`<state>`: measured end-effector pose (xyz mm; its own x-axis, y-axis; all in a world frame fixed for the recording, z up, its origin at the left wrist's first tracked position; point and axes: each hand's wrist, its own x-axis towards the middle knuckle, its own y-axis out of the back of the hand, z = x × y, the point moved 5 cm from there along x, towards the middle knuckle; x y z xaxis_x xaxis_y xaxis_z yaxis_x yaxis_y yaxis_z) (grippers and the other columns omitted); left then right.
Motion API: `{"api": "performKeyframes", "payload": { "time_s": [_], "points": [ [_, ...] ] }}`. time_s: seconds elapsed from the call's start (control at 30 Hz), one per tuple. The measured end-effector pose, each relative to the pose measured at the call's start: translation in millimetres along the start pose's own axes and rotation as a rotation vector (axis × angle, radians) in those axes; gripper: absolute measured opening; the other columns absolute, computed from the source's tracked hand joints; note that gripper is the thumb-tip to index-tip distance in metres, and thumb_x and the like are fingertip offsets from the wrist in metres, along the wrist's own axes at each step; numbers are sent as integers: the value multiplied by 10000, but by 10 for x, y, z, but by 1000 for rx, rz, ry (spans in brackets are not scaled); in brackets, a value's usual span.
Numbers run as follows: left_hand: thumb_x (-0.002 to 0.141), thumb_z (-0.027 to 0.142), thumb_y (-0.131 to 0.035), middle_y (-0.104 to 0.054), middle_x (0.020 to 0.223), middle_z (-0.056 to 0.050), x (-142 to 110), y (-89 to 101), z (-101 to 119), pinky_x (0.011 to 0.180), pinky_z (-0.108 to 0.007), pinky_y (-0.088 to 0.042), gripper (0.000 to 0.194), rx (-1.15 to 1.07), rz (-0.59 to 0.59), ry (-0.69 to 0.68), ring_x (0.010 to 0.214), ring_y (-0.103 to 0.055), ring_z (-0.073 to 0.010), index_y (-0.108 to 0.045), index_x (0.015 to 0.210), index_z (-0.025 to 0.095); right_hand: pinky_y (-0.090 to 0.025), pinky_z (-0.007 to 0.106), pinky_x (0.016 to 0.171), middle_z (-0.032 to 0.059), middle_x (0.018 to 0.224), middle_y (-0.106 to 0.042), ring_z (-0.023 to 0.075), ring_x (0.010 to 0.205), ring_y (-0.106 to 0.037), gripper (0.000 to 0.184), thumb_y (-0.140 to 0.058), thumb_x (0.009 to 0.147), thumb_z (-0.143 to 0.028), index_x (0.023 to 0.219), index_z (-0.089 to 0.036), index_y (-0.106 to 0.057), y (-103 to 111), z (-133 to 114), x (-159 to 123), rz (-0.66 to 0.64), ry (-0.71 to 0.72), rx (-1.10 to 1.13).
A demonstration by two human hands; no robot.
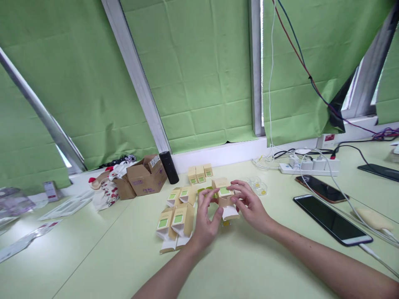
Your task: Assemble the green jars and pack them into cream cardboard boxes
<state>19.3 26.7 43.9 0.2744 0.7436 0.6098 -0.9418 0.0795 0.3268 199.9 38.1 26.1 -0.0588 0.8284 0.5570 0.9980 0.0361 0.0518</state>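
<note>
Between my two hands is a small cream paper box [222,184] with a green window; its white end flap [230,212] hangs out toward me. My left hand [205,218] grips the box's left side with curled fingers. On its right side, the fingers of my right hand [249,203] press against it. Several like boxes [182,218] with flaps out stand just left of my left hand. Green round pieces [202,192] lie partly hidden behind my left fingers. Clear round containers [257,185], one with something yellow inside, sit behind my right hand.
Three closed cream boxes [200,173] stand farther back. A brown cardboard box [146,175] and a black cylinder [169,167] are at the back left. On the right lie phones [332,218], a power strip [308,167], a beige rounded object [372,218] and loose cables.
</note>
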Motion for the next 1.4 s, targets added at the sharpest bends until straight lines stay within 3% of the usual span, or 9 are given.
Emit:
{"api": "performKeyframes", "payload": {
  "time_s": [0.13,0.27,0.47,0.77,1.4],
  "points": [
    [945,662,-598,-403,1388,-123,-7,-25,-29,1145,-527,-407,710,-17,-83,-8,1288,-485,-324,-469,1549,310,-616,296,592,126,1465,-456,127,774,-699,299,-589,1022,-461,1244,-286,-686,29,20,5,34,14,-26],
    [875,687,-684,-383,1397,-125,-12,-53,-35,1163,-533,-378,842,-12,-110,-5,1335,-437,-344,-417,1580,309,-600,288,586,120,1449,-463,127,779,-703,287,-591,1024,-450,1243,-290,-685,38,7,4,50,26,-57],
    [936,611,-648,-417,1386,-128,-15,-52,4,1073,-502,-440,690,7,-75,16,1201,-529,-307,-455,1527,310,-609,302,601,115,1439,-481,128,764,-706,256,-580,1030,-411,1231,-297,-692,31,-8,-11,48,50,-124],
    [985,528,-609,-502,1362,-122,10,-2,2,998,-436,-466,485,-10,16,14,1171,-563,-283,-520,1392,280,-649,348,678,109,1438,-477,150,816,-731,242,-588,1022,-371,1226,-300,-696,-13,-57,-47,8,90,-169],
    [995,531,-594,-549,1299,-95,-8,17,-60,940,-398,-449,394,-38,72,95,1096,-589,-251,-515,1284,276,-647,337,743,115,1445,-458,161,906,-704,320,-546,1050,-439,1302,-315,-698,-28,-184,-87,-98,137,-99]
  ]
}}
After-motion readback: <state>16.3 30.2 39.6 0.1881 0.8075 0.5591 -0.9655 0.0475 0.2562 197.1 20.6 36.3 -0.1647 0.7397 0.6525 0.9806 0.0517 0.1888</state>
